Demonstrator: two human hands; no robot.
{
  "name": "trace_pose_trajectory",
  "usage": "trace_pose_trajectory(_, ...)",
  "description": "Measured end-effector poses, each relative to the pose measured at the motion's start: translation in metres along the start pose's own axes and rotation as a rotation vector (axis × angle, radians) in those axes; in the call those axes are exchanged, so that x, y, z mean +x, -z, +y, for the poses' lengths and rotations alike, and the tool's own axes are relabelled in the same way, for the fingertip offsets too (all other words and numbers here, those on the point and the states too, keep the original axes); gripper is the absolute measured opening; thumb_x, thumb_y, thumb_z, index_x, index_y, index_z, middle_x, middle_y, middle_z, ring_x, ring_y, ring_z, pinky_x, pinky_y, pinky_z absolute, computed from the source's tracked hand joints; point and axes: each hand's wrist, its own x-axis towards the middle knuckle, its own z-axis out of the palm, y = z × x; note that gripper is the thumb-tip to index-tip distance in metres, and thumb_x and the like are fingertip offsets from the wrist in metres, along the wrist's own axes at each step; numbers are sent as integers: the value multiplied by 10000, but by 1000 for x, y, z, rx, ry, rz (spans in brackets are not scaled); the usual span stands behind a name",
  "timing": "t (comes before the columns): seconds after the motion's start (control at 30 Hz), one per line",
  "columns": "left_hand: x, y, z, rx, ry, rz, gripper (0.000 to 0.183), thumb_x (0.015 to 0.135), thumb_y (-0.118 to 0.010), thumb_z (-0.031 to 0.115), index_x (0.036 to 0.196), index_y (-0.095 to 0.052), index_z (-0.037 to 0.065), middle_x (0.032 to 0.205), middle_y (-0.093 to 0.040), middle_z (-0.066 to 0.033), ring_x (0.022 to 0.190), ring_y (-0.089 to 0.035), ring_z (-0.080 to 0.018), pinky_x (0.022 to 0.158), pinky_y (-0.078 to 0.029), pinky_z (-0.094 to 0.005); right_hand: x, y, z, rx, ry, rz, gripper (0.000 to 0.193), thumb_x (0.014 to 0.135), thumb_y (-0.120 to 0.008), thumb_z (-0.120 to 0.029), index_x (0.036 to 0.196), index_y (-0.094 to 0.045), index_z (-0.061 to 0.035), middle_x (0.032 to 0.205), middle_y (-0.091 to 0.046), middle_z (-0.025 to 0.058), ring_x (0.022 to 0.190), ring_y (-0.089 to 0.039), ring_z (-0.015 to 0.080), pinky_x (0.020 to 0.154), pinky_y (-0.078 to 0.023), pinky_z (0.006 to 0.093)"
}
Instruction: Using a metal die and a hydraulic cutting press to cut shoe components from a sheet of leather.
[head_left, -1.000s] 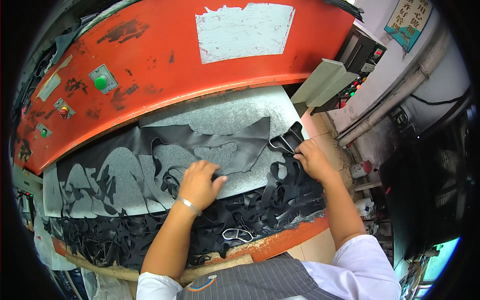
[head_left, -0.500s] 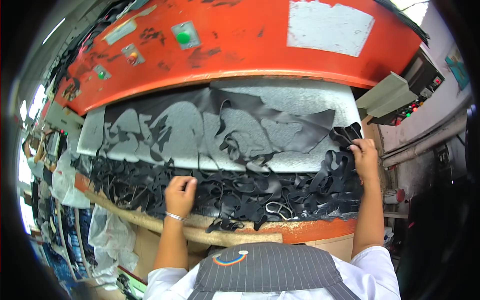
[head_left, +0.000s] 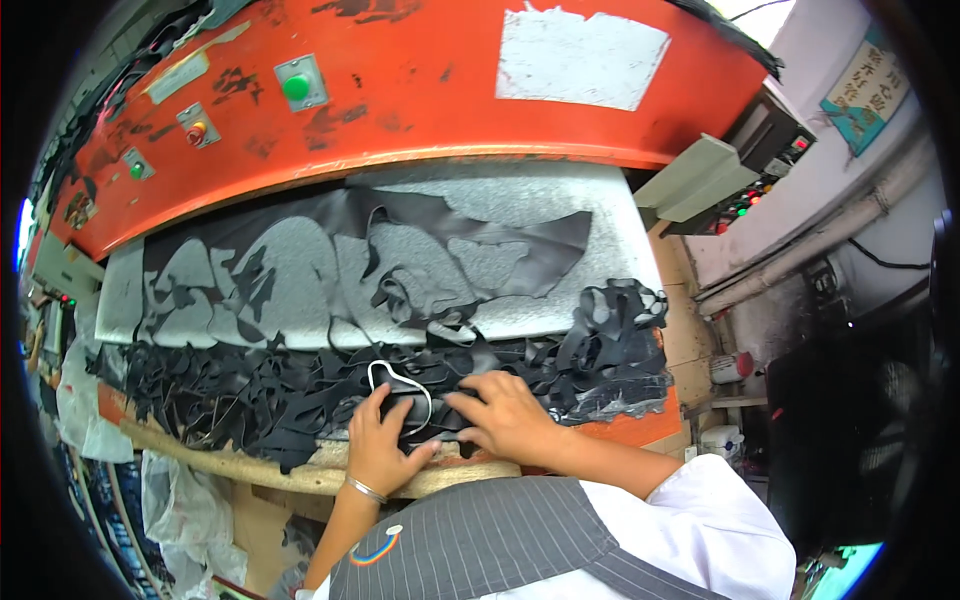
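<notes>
Lying on the heap of black leather scraps [head_left: 230, 390] in front of me is a curved, closed loop with a white edge [head_left: 429, 404]. It looks like a cutting die. My left hand [head_left: 378, 445] is at its near left side, fingers apart and thumb stretched out. From the right my right hand [head_left: 510, 420] reaches in, its fingers spread beside the loop; whether either hand touches it I cannot tell. Beyond the heap, a dark leather sheet [head_left: 540, 265] with large cut-out gaps is spread on a pale grey board [head_left: 620, 215].
The orange machine beam [head_left: 420, 110], with green and red buttons, spans the far side. A grey control box [head_left: 700, 180] stands at the right. The worn front rail [head_left: 230, 462] runs nearest me, and plastic bags [head_left: 180, 500] hang at the left.
My right hand has left the dark scraps at the right and come to the middle. My left hand has opened beside the white-edged loop. The whole view has shifted rightward.
</notes>
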Motion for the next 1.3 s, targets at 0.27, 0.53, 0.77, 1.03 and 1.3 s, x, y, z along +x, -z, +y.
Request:
trace_pose_trajectory(0.27,9,-13,-8,4,42,4,555,699,-790,272,1192,-613,87,1359,-444,-167,1212,-441,-371,1010,-349,-465,-23,35,42,299,-266,-127,514,827,-702,-103,1286,-494,-3,1192,-495,177,1115,-528,333,959,-447,380)
trace_pose_trajectory(0.53,2,-13,-15,-19,58,39,533,693,-792,278,1168,-636,94,1365,-435,-163,1210,-441,-363,1018,-341,-468,44,92,103,590,-623,368,586,773,-710,-201,1305,-549,-16,1078,-651,184,895,-655,233,788,-519,357)
trace_pose_trajectory(0.77,12,-14,-17,-50,6,-2,515,690,-790,258,1149,-638,81,1360,-425,-173,1206,-428,-369,1008,-336,-469,103,37,176,-224,-768,591,538,751,-693,-277,1219,-617,-25,1044,-627,208,999,-589,383,869,-473,430)
trace_pose_trajectory(1.03,15,0,-48,-146,-61,-121,527,724,-776,322,1173,-631,89,1367,-404,-198,1190,-417,-387,994,-334,-492,77,-3,167,-376,-581,565,653,795,-698,-290,1368,-491,-55,1209,-614,184,1200,-511,344,1039,-304,478)
trace_pose_trajectory(1.3,46,84,-98,-275,-189,-372,667,751,-782,353,1308,-553,67,1471,-347,-237,1311,-412,-394,1073,-362,-447,84,2,163,-349,-607,602,618,793,-705,-334,1339,-540,-95,1197,-618,202,1209,-522,328,1018,-341,495)
